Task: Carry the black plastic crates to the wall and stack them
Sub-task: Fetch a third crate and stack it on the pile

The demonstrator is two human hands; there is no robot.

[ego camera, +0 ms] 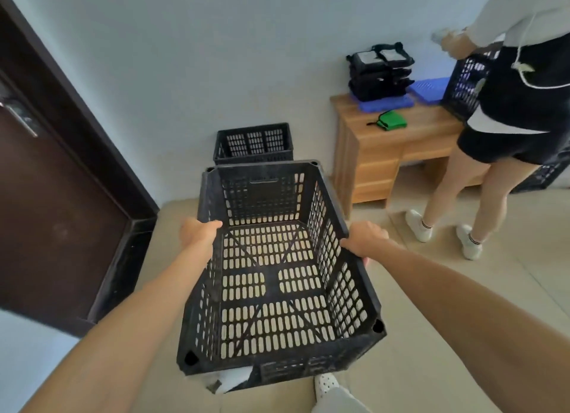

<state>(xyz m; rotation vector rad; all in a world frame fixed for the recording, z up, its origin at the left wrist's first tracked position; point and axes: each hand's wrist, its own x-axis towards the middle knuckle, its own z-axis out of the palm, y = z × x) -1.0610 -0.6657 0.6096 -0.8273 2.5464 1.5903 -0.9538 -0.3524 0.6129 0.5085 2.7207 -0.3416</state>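
- The carried crate (271, 277) is a black slotted plastic box, open side up and empty. It is held off the floor (431, 320) in front of the person, with its far end tipped slightly to the right.
- The left hand (199, 230) grips the crate's left rim near the far end. Its fingers are curled over the edge into the inside.
- The right hand (365, 238) grips the right rim opposite. The thumb side lies on top of the rim and the fingers wrap under the outer edge.
- Both forearms are extended and bare.
- A second crate (253, 143) of the same type stands on the floor against the wall (216, 58). It is directly beyond the far end of the carried crate and does not touch it.
- A dark brown door (46, 197) with a metal handle is on the left.
- A wooden bench (394, 141) stands against the wall on the right. It carries a stack of black items (381, 73), blue perforated panels (428, 89) and a green pouch (391, 119).
- Another person (518, 104) stands at the bench, turned away from the camera, with a further black crate (465, 82) resting on the bench top.
- One more black crate (543, 175) sits low behind that person's legs.
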